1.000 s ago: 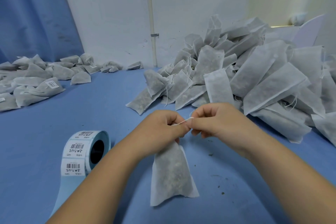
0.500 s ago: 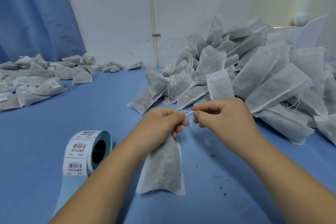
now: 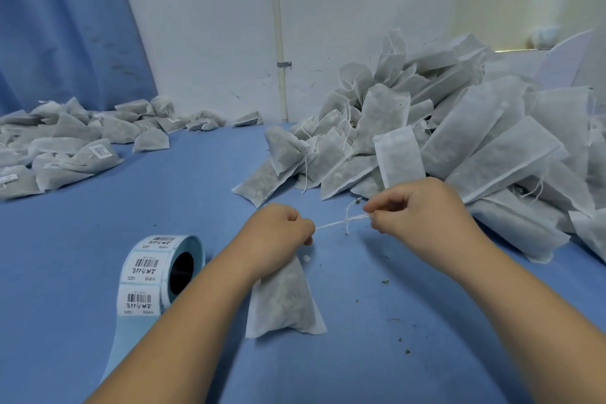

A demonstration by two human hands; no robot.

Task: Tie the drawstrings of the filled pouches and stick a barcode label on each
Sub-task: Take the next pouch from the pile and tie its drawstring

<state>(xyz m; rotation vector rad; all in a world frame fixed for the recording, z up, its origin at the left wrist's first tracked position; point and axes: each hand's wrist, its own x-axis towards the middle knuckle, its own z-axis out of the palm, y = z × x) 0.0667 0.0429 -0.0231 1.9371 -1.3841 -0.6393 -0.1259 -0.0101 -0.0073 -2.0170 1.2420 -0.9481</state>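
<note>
Left hand (image 3: 278,236) grips pouch (image 3: 283,302) neck; right hand (image 3: 416,210) pinches drawstring (image 3: 341,221), taut between them. Label roll (image 3: 160,272) left of left hand.

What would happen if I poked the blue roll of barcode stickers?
It probably rolls, since the blue roll of barcode stickers stands on its round edge. Its trailing backing strip may slow it. Its hollow core suggests lightness.
</note>
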